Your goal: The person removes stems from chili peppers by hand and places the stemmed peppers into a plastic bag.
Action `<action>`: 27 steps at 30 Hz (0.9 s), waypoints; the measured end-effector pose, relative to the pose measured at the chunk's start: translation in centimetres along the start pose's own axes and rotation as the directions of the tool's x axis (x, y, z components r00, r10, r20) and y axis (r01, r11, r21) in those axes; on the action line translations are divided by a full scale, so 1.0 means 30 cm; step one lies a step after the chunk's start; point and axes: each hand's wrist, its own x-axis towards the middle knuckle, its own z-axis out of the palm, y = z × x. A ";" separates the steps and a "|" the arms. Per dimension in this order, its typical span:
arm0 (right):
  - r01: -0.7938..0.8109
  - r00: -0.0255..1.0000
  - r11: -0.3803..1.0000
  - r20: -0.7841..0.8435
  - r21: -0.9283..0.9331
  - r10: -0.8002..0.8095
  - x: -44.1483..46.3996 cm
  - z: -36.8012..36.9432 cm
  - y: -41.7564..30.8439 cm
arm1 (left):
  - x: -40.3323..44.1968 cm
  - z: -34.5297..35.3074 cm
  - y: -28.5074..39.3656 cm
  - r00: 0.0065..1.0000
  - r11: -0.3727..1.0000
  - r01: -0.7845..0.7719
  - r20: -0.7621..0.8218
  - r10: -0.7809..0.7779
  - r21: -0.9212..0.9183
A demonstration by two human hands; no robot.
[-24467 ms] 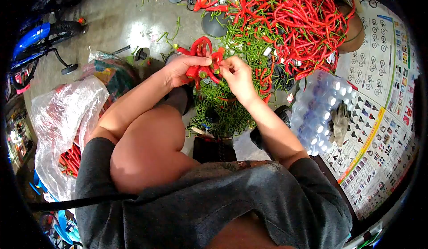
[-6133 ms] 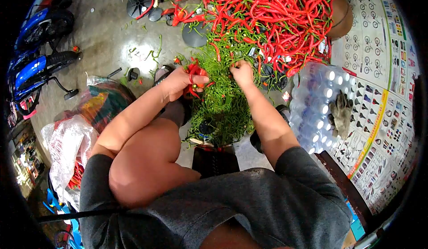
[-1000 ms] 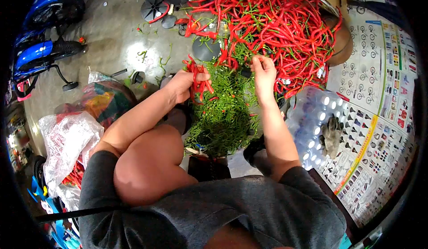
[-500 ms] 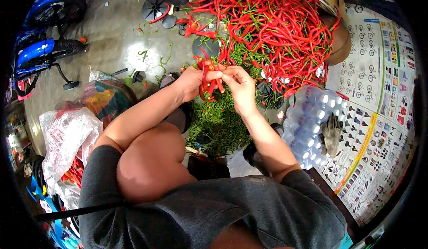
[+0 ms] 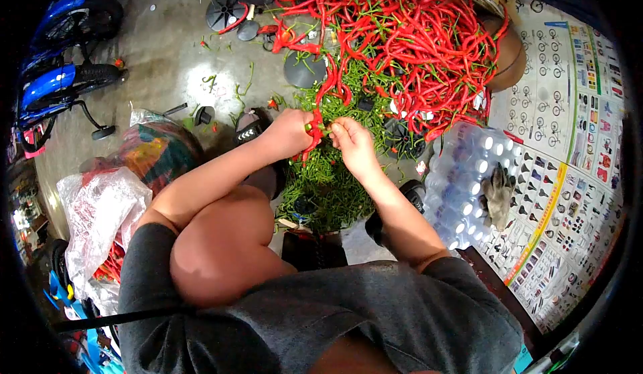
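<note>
My left hand (image 5: 289,134) is closed round a small bunch of red chili peppers (image 5: 315,135), whose ends stick out past the fingers. Close beside it, my right hand (image 5: 355,149) pinches at a green chili stem (image 5: 326,130) at the bunch's right side; the fingertips partly hide it. Beneath both hands spreads a pile of loose green stems (image 5: 328,196). Beyond them lies a large heap of long red chili peppers (image 5: 415,46), many with green stems attached.
Shrink-wrapped water bottles (image 5: 462,180) stand at the right, a grey glove (image 5: 497,196) on their edge. A printed poster sheet (image 5: 546,119) lies further right. At the left are a clear plastic bag (image 5: 104,203) with red chilies and blue-fendered wheels (image 5: 50,83). Black discs (image 5: 228,9) lie at the back.
My hands have moved slightly apart and down. The left hand has turned, so fewer chilies show, and the right fingers now pinch a green stem.
</note>
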 end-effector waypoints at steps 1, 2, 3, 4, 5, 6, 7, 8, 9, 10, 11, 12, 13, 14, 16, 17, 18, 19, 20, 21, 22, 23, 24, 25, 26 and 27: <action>-0.059 0.998 0.998 0.036 -0.013 0.059 0.001 -0.002 0.006 | 0.001 0.008 -0.015 1.000 1.000 0.001 0.001 -0.001 0.000; -0.060 0.997 0.998 0.038 -0.013 0.060 0.003 -0.012 0.018 | 0.004 0.013 -0.023 0.986 0.987 -0.144 -0.072 0.149 0.068; -0.284 0.946 0.885 0.258 0.369 0.196 0.005 -0.026 0.031 | 0.006 0.015 -0.030 0.945 0.949 -0.280 -0.135 0.299 0.147; -0.520 0.839 0.585 0.499 0.623 0.216 0.004 -0.032 0.042 | 0.006 0.013 -0.037 0.946 0.950 -0.277 -0.135 0.296 0.146; -0.598 0.801 0.490 0.475 0.634 0.363 -0.016 -0.016 -0.014 | 0.003 -0.012 -0.006 0.926 0.929 -0.340 -0.122 0.358 0.145; -0.601 0.799 0.489 0.478 0.632 0.364 -0.009 -0.015 -0.019 | 0.001 -0.031 0.014 0.902 0.904 -0.402 -0.110 0.418 0.143; -0.659 0.752 0.433 0.542 0.615 0.375 0.000 -0.018 -0.021 | -0.002 -0.040 0.013 0.901 0.908 -0.394 -0.134 0.412 0.141; -0.713 0.701 0.375 0.602 0.593 0.381 0.010 -0.022 -0.023 | 0.001 -0.040 -0.003 0.903 0.910 -0.391 -0.135 0.409 0.139; -0.664 0.747 0.519 0.497 0.538 0.442 0.038 -0.034 -0.004 | 0.010 -0.034 -0.032 0.970 0.979 -0.201 -0.151 0.193 -0.039; -0.580 0.809 0.742 0.346 0.335 0.476 0.090 -0.049 0.080 | 0.021 -0.028 -0.064 0.991 0.977 0.002 -0.130 -0.030 -0.214; -0.302 0.943 0.950 0.119 -0.081 0.310 0.147 -0.059 0.135 | 0.028 -0.023 -0.093 0.984 0.839 0.106 -0.066 -0.166 -0.534; -0.022 1.000 0.847 0.002 -0.530 0.027 0.193 -0.059 0.143 | 0.027 -0.033 -0.097 0.983 0.838 0.108 -0.066 -0.169 -0.534; 0.099 0.991 0.758 0.000 -0.645 -0.130 0.232 -0.063 0.152 | 0.026 -0.046 -0.097 0.964 0.724 0.177 -0.030 -0.263 -0.667; 0.203 0.959 0.635 0.020 -0.745 -0.282 0.264 -0.059 0.127 | 0.025 -0.056 -0.095 0.937 0.583 0.235 0.021 -0.348 -0.778; 0.297 0.942 0.481 0.173 -0.825 -0.287 0.327 -0.044 0.102 | 0.025 -0.067 -0.087 0.907 0.520 0.290 0.058 -0.417 -0.803; 0.339 0.933 0.419 0.243 -0.842 -0.267 0.350 -0.036 0.096 | 0.026 -0.071 -0.086 0.903 0.442 0.297 0.098 -0.418 -0.847; 0.383 0.919 0.355 0.311 -0.853 -0.243 0.371 -0.027 0.089 | 0.027 -0.077 -0.086 0.900 0.360 0.301 0.138 -0.414 -0.883; 0.399 0.911 0.265 0.349 -0.878 -0.219 0.398 -0.025 0.132 | 0.030 -0.082 -0.087 0.899 0.362 0.300 0.135 -0.417 -0.883; 0.401 0.911 0.266 0.350 -0.877 -0.220 0.408 -0.030 0.133 | 0.033 -0.086 -0.088 0.898 0.356 0.306 0.143 -0.416 -0.883; 0.403 0.912 0.249 0.361 -0.881 -0.196 0.417 -0.039 0.133 | 0.036 -0.091 -0.088 0.898 0.351 0.310 0.151 -0.414 -0.884; 0.403 0.913 0.233 0.371 -0.885 -0.171 0.422 -0.045 0.136 | 0.037 -0.093 -0.089 0.898 0.351 0.310 0.150 -0.414 -0.884; 0.354 0.935 0.389 0.306 -0.850 -0.181 0.394 -0.046 0.079 | 0.037 -0.092 -0.090 0.879 0.341 0.322 0.146 -0.454 -0.883; 0.353 0.935 0.388 0.306 -0.851 -0.180 0.368 -0.049 0.037 | 0.038 -0.091 -0.090 0.859 0.329 0.334 0.141 -0.492 -0.883; 0.421 0.901 0.543 0.263 -0.727 -0.346 0.341 -0.053 0.003 | 0.039 -0.091 -0.088 0.860 0.327 0.334 0.143 -0.490 -0.884; 0.498 0.852 0.655 0.180 -0.569 -0.491 0.313 -0.057 -0.017 | 0.039 -0.090 -0.084 0.833 0.279 0.374 0.188 -0.520 -0.885; 0.545 0.820 0.658 0.169 -0.520 -0.546 0.286 -0.051 -0.035 | 0.040 -0.090 -0.080 0.805 0.231 0.411 0.232 -0.546 -0.882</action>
